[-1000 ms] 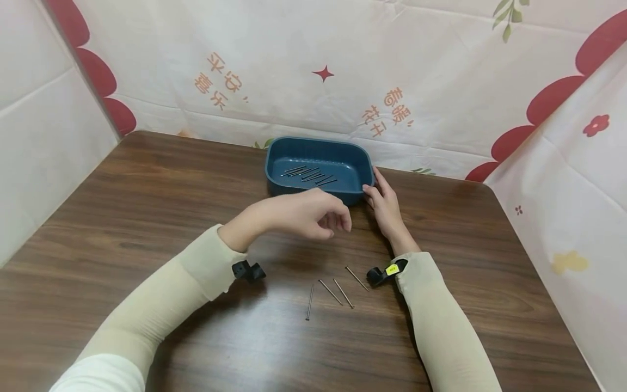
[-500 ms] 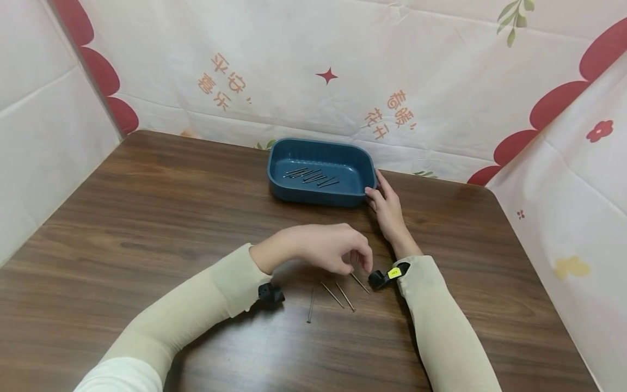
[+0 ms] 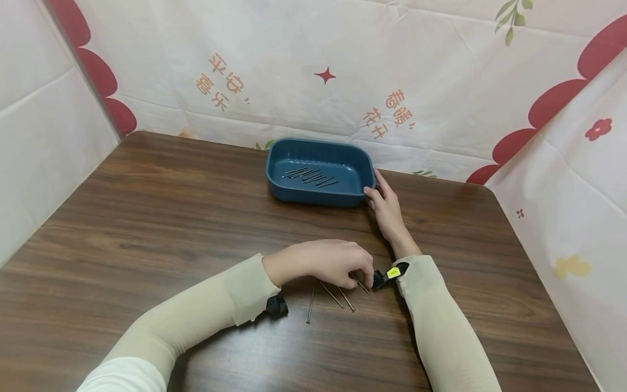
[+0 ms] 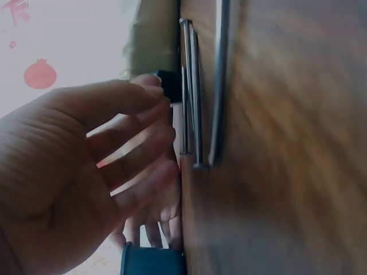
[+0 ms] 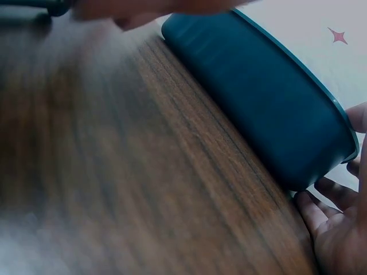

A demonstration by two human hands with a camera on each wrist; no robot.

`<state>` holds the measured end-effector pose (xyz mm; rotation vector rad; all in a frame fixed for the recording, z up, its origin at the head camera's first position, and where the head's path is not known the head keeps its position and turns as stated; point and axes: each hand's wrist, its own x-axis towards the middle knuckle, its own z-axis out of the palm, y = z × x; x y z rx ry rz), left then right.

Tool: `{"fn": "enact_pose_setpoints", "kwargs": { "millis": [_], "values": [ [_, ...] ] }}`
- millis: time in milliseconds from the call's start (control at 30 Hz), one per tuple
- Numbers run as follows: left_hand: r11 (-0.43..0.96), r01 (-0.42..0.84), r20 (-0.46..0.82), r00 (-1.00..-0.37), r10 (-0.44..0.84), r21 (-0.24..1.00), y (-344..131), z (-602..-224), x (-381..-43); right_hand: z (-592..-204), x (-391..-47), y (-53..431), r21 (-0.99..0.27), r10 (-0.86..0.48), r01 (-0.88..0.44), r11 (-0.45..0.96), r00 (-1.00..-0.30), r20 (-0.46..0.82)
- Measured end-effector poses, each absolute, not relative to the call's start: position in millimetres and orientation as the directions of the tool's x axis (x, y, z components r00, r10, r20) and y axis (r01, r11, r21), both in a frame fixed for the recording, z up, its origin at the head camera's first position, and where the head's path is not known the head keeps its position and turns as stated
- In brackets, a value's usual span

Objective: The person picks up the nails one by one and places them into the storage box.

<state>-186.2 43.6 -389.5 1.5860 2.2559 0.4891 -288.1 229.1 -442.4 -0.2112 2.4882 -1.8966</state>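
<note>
My left hand [image 3: 340,264] is low over the table, thumb and fingertips either side of the rightmost loose nail [image 3: 361,284]. In the left wrist view its fingers [image 4: 143,143] are loosely bent with a gap to the thumb, and nothing shows pinched between them. More nails [image 3: 332,294] lie beside it on the wood, partly under the hand. At the back, my right hand [image 3: 387,212] grips the right corner of a blue plastic box [image 3: 318,195], thumb on the rim and fingers around the outside. Several nails [image 3: 309,175] lie inside the box.
The brown wooden table [image 3: 147,234] runs back to a printed cloth [image 3: 274,65], with more cloth along both sides. A black wrist camera [image 3: 384,276] on the right arm sits close to the left fingertips.
My left hand has come from in front of the box toward me and to the right, down to the loose nails. The right hand stays on the box.
</note>
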Motion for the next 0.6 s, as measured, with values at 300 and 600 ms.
{"fn": "enact_pose_setpoints", "kwargs": {
  "millis": [300, 600],
  "values": [
    [0.342, 0.841, -0.092, -0.335, 0.938, 0.42, 47.7, -394.2, -185.1, -441.3, -286.2, 229.4, -0.959, -0.116, -0.102, 0.263, -0.99, 0.073],
    [0.383, 0.839, -0.102, -0.374, 0.922, 0.388, 46.0, -395.7, -186.1, -440.3, -286.6, 228.5, -0.965, -0.124, -0.1, 0.244, -0.99, 0.071]
  ]
}}
